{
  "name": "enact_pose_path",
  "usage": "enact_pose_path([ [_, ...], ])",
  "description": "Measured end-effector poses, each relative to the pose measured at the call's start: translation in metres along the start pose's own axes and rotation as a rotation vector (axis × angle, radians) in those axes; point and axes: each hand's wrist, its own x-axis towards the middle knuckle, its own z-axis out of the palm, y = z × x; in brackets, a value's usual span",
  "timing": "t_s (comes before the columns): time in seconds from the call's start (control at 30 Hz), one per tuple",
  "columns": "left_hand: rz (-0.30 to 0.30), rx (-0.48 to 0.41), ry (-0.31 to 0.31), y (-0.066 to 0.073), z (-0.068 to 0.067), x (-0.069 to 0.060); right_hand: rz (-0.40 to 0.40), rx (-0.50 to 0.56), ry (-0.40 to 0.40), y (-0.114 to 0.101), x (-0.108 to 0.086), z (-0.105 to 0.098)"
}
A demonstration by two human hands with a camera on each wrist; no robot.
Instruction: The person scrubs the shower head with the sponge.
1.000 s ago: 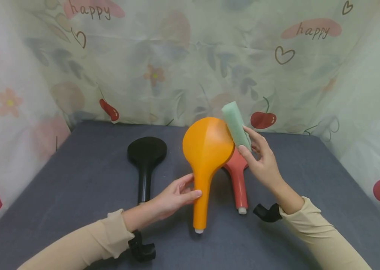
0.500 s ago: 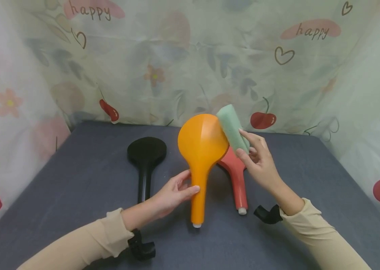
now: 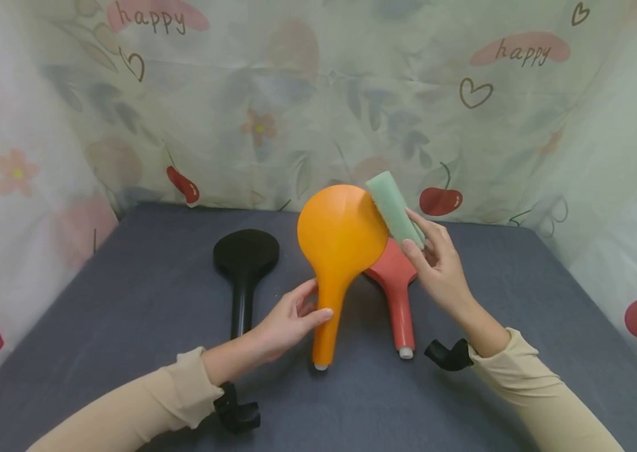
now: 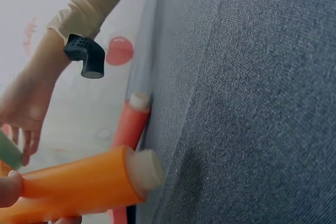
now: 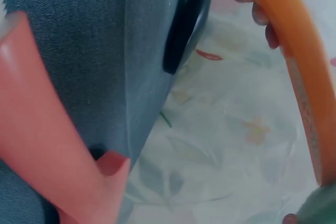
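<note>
The left hand (image 3: 289, 319) grips the handle of an orange shower-head-shaped object (image 3: 342, 232), holding it above the table with its round head up. Its whitish end piece (image 4: 145, 170) shows in the left wrist view. The right hand (image 3: 441, 267) pinches a pale green sponge-like block (image 3: 391, 204), which lies against the right edge of the orange head. In the right wrist view the green block (image 5: 320, 207) meets the end of the orange object (image 5: 299, 30), and the left hand's fingers curl behind the handle.
A red object of like shape (image 3: 399, 301) lies behind and right of the orange one, and a black one (image 3: 245, 257) lies to the left on the dark table (image 3: 143, 282). Black wrist-worn pieces show at both wrists. Patterned cloth (image 3: 318, 94) hangs behind.
The orange object has risen slightly and moved left, its handle end tilting left. The green block has shifted along its right edge, first down-left, then slightly back up.
</note>
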Motion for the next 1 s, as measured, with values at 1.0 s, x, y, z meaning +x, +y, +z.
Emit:
enact_pose_path([
  [1.0,0.193,0.262,0.265,0.001,0.002,0.0,0.078,-0.007,0.124,-0.021,0.013,-0.015],
])
